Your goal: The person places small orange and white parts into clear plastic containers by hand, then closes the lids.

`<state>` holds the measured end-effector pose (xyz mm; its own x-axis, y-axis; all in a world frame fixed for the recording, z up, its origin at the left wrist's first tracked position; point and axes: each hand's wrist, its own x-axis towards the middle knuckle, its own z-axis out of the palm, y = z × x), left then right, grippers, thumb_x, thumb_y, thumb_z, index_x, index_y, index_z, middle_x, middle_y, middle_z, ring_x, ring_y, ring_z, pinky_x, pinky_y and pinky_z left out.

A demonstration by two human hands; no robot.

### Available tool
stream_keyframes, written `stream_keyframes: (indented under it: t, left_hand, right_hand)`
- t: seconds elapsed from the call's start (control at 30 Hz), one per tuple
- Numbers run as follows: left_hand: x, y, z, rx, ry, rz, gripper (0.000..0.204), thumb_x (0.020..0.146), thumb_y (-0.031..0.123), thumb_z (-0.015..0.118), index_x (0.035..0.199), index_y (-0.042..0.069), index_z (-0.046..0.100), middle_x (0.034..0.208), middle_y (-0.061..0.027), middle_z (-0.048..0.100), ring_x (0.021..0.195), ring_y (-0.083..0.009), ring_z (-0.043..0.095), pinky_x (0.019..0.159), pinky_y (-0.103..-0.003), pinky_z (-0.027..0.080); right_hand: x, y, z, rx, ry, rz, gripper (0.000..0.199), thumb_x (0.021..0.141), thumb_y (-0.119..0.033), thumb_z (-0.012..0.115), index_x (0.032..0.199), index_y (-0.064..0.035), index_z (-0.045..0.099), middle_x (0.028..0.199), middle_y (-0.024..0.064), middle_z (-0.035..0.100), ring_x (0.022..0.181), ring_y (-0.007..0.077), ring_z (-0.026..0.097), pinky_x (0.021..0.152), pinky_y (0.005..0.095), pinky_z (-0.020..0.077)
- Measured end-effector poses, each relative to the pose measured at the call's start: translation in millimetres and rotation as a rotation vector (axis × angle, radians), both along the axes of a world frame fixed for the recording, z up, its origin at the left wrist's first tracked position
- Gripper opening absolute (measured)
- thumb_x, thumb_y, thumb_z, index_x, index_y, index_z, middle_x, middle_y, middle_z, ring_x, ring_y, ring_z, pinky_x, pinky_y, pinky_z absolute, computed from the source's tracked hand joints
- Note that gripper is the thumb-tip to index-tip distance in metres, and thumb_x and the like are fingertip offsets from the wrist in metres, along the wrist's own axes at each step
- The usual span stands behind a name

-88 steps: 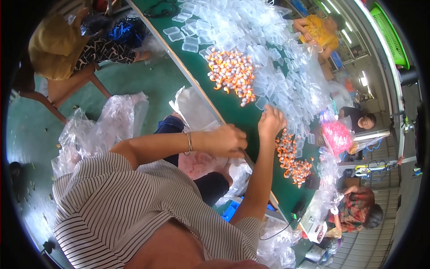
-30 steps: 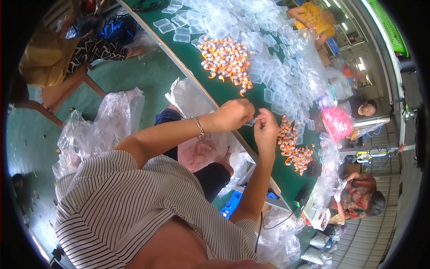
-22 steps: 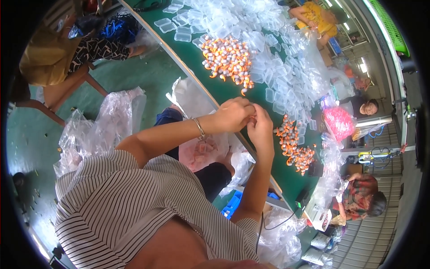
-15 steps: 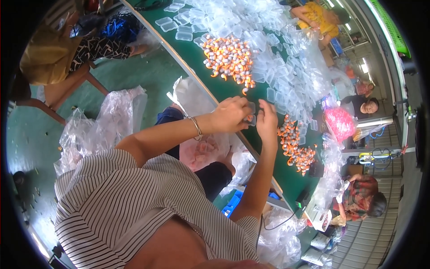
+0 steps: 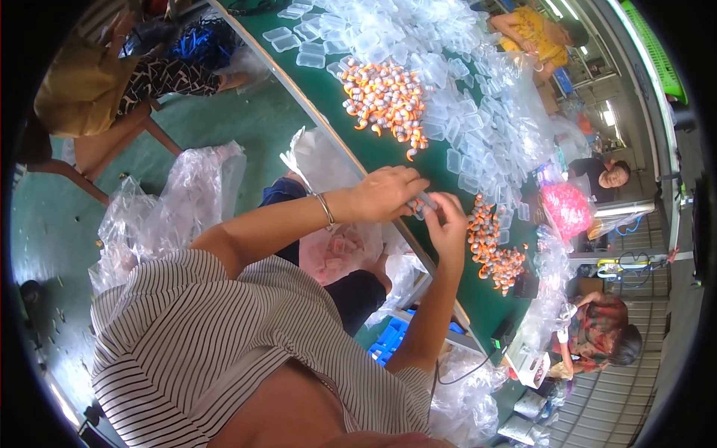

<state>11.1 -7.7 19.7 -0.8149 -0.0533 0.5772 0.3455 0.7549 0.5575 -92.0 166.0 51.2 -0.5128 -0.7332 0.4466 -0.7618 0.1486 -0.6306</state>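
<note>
My left hand (image 5: 385,196), with a bracelet at the wrist, curls its fingers around one side of a small clear plastic box (image 5: 423,202) at the table's near edge. From the other side, my right hand (image 5: 448,225) pinches the same box with thumb and fingers. Some orange shows by the left fingertips, but the box's contents are mostly hidden. Beyond my left hand lies a heap of small curved orange-and-grey pieces (image 5: 385,101). A smaller heap of similar pieces (image 5: 493,250) lies to the right of my right hand.
Many clear plastic boxes (image 5: 463,127) spread over the far side of the green table (image 5: 336,123). A pink bundle (image 5: 566,207) stands at the right. Below the edge hangs a plastic bag (image 5: 340,254). Several people are around the table; one sits at the left on a chair (image 5: 123,149).
The box between my hands showed two spread halves before; now it looks folded together. My right hand has moved slightly down, its fingers bent onto the box.
</note>
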Motion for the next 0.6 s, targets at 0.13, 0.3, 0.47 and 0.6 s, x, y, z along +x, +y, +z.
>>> stream_keyframes:
  t: [0.13, 0.3, 0.47, 0.6]
  left_hand:
    - [-9.4, -0.8, -7.2, -0.089, 0.021, -0.015, 0.031, 0.084, 0.023, 0.068, 0.106, 0.003, 0.063, 0.101, -0.0136, 0.059, 0.097, -0.0325, 0.06, 0.086, -0.041, 0.048]
    - [-10.1, -5.0, -10.8, -0.031, 0.042, -0.081, 0.025, 0.089, 0.026, 0.063, 0.093, 0.002, 0.064, 0.089, -0.0146, 0.06, 0.088, -0.0337, 0.06, 0.081, -0.042, 0.049]
    - [-6.9, -10.5, -9.0, 0.069, 0.063, -0.104, 0.024, 0.09, 0.027, 0.062, 0.085, 0.003, 0.065, 0.081, -0.0141, 0.06, 0.082, -0.0348, 0.061, 0.077, -0.044, 0.049]
    - [4.0, 0.0, -8.6, 0.087, 0.077, -0.179, 0.024, 0.086, 0.03, 0.066, 0.08, 0.006, 0.065, 0.081, -0.012, 0.06, 0.079, -0.0326, 0.06, 0.072, -0.044, 0.048]
  right_hand:
    - [20.5, -0.1, -1.9, 0.064, 0.137, -0.08, 0.029, 0.078, -0.002, 0.072, 0.106, 0.0001, 0.064, 0.102, 0.0138, 0.062, 0.09, 0.0249, 0.064, 0.072, 0.0326, 0.0527]
    - [20.1, -0.8, -13.0, 0.007, 0.033, -0.05, 0.023, 0.081, -0.005, 0.071, 0.102, 0.0003, 0.064, 0.086, 0.0113, 0.059, 0.071, 0.0222, 0.059, 0.06, 0.0308, 0.0462]
    - [3.9, -5.0, -11.8, 0.018, -0.049, -0.023, 0.021, 0.083, -0.008, 0.07, 0.102, -0.0007, 0.065, 0.088, 0.0108, 0.061, 0.075, 0.0215, 0.059, 0.064, 0.0315, 0.0462]
    - [-54.3, -5.9, -6.3, 0.081, 0.431, -0.367, 0.034, 0.087, -0.027, 0.068, 0.112, -0.005, 0.062, 0.109, 0.0155, 0.062, 0.105, 0.0329, 0.057, 0.091, 0.0438, 0.0441]
